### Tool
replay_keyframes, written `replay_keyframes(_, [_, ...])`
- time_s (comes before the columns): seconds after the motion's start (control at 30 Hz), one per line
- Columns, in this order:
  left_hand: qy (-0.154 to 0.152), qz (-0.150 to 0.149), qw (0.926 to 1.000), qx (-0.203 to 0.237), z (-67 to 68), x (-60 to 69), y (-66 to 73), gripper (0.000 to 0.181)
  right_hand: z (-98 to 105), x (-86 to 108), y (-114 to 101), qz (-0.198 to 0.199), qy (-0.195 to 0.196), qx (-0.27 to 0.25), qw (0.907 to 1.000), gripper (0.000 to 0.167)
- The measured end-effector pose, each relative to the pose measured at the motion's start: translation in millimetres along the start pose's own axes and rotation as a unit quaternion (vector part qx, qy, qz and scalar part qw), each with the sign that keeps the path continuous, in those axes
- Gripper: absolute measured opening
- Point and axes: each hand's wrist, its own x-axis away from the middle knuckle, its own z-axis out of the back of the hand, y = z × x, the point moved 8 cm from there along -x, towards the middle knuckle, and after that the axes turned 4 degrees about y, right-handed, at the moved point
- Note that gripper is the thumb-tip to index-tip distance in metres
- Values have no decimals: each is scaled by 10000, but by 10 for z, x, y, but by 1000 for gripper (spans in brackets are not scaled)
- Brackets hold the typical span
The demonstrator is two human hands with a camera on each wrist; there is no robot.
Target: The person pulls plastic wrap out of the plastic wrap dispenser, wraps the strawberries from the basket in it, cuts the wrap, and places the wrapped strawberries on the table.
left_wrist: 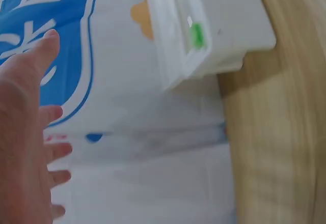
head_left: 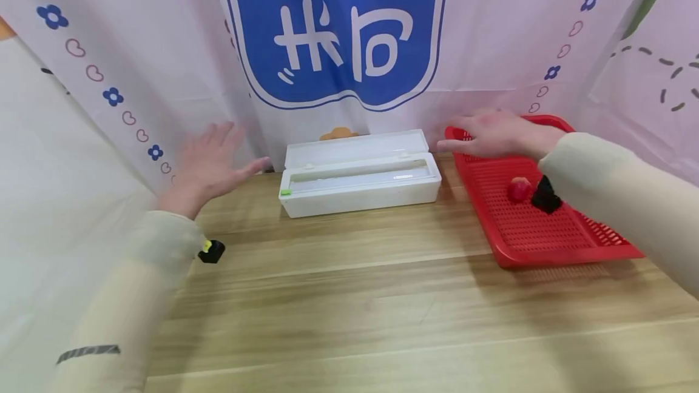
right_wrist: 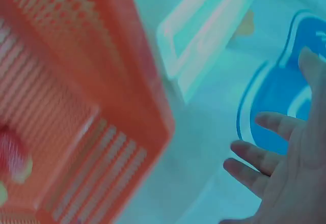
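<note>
A long white box [head_left: 360, 194] stands at the back of the table, its lid [head_left: 357, 148] tipped back and a green piece [head_left: 286, 192] at its left corner. My left hand [head_left: 210, 159] is in the air to the left of the box, fingers spread, touching nothing. Over the back left corner of a red basket [head_left: 494, 241], my right hand [head_left: 494, 132] hovers with its fingers extended and holds nothing. Inside the basket lies a small round red thing [head_left: 519, 190]; in the right wrist view it shows pale yellowish parts, and its kind is unclear.
The wooden table [head_left: 349, 308] reaches toward me from the box. Behind it hangs a white cloth with a blue printed emblem [head_left: 349, 35], and more white cloth [head_left: 49, 199] borders the left side. Black wrist devices [head_left: 212, 251] sit under both sleeves.
</note>
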Motion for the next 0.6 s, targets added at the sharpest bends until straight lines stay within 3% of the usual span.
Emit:
replay_keyframes(0.23, [-167, -666, 9953, 689, -389, -229, 331, 75, -320, -329, -196, 393, -154, -1082, 9932, 46])
replay_keyframes(0.37, [-422, -760, 9902, 1097, -604, -312, 471, 59, -445, -437, -234, 308, -247, -1362, 9899, 42])
replay_keyframes(0.6, [-947, -687, 9854, 1239, -903, -384, 641, 44, -639, -559, -285, 471, -434, -1241, 9902, 43])
